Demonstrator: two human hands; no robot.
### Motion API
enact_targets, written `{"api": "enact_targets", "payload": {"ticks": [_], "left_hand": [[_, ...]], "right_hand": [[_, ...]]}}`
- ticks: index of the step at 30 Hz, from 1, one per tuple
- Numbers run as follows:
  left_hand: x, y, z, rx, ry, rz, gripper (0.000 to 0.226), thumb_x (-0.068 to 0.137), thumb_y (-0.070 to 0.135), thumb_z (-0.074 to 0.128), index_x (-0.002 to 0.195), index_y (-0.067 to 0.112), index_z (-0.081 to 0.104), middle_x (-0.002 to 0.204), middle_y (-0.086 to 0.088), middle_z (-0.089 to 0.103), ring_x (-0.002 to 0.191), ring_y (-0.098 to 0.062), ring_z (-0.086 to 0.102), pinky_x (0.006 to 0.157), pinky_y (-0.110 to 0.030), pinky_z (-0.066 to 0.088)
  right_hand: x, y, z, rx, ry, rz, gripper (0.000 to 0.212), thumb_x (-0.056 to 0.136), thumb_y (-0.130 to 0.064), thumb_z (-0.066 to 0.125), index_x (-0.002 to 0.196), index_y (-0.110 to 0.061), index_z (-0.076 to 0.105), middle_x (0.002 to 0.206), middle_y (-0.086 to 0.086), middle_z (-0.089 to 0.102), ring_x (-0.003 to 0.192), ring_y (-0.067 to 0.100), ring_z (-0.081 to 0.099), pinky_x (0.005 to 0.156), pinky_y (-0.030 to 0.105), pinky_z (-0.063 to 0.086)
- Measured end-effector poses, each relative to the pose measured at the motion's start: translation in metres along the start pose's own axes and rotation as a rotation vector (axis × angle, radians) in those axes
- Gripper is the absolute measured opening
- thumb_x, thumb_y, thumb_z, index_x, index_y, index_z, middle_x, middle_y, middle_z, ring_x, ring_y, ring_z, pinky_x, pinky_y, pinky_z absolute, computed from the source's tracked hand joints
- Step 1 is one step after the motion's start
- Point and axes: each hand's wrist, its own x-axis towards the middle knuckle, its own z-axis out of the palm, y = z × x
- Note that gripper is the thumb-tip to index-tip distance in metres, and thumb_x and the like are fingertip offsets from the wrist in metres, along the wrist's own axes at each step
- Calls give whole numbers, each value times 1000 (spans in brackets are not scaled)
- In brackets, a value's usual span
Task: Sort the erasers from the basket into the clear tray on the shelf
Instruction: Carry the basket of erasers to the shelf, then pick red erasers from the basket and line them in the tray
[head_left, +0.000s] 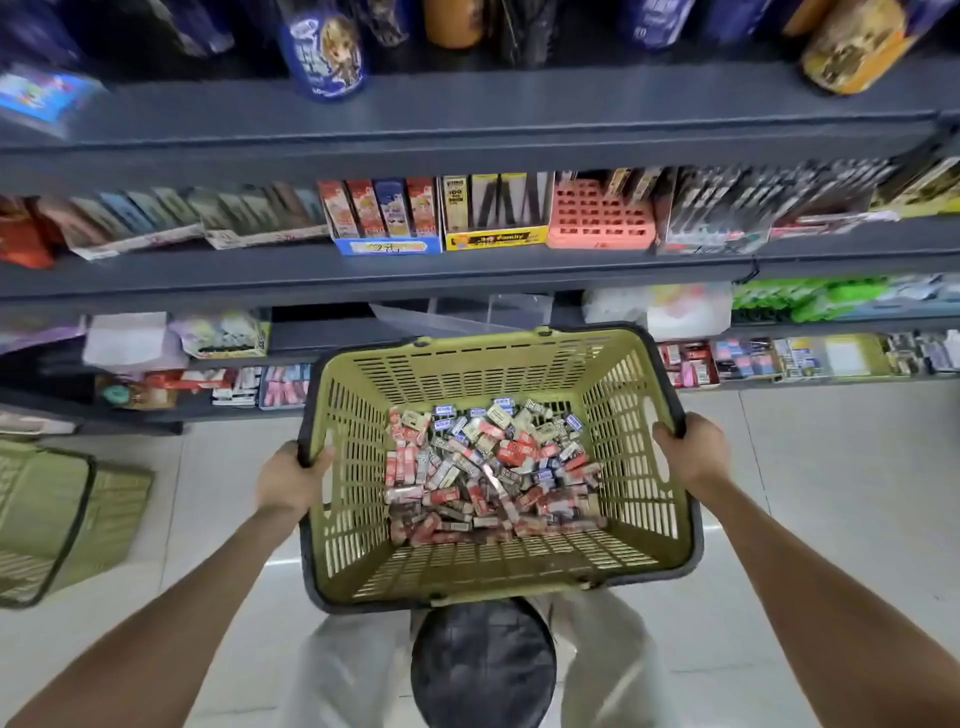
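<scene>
Left grip (291, 480) curls round the basket (470, 366) rim and right grip (688, 449) clamps the opposite side. Erasers (488, 467) lie heaped inside, low between both grips. Clear tray (470, 317) waits on the shelf (322, 335), just beyond the far rim. I'd say keep both sides even, set it down close, then free one grip.
</scene>
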Motion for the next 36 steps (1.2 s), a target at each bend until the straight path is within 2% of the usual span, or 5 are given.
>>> {"api": "enact_targets", "payload": {"ticks": [19,23,28,32,36], "left_hand": [[127,-48,137,118,-113,63,41,89,41,63,103,3,63,99,-17,69,92,-34,63,77,-37,50],[139,-52,145,177,-107,106,36,84,43,68,91,8,64,84,-14,68,83,-33,64,71,-38,51],[170,-26,153,316,389,586,60,72,23,82,115,-3,50,93,-29,58,91,-47,55,74,-50,43],[194,7,174,473,475,860,58,81,31,73,129,6,52,107,-27,58,97,-44,53,79,-52,45],[201,19,190,524,594,951,49,85,37,66,124,9,58,105,-22,63,95,-43,57,76,-51,45]], "right_hand": [[105,88,143,-4,-181,50,22,83,-22,66,70,-4,60,58,4,54,55,17,50,46,24,34],[126,94,151,-35,-212,36,20,80,-23,71,73,-6,63,65,7,60,64,23,58,56,28,43],[153,61,161,-233,140,-308,32,84,-41,62,96,-13,52,85,11,64,79,34,62,70,40,51],[169,36,186,-270,381,-495,42,86,-32,61,115,-6,45,106,19,59,90,38,60,67,40,47],[178,39,200,-353,626,-589,40,86,-35,61,108,-4,47,93,21,57,75,37,59,56,29,31]]}}
